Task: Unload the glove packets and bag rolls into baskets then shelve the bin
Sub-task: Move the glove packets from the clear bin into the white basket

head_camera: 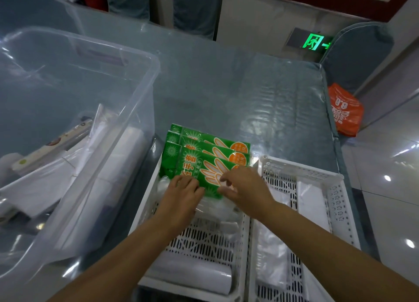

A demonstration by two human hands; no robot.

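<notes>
Three green glove packets [204, 152] lie stacked and overlapping at the far end of the left white basket [240, 238]. My left hand [183, 192] and my right hand [244, 186] both hold the near edge of the top packet, fingers curled on it. A white bag roll [192, 272] lies at the basket's near end. The clear bin [140, 79] stands at the left with more white rolls [127, 147] and a boxed roll [54, 143] inside.
A second white basket [335, 188] at the right holds flat clear bags [313, 202]. Everything rests on a grey table under a plastic cover [249, 86]. An orange bag [344, 111] lies off the table's right edge above a glossy tiled floor.
</notes>
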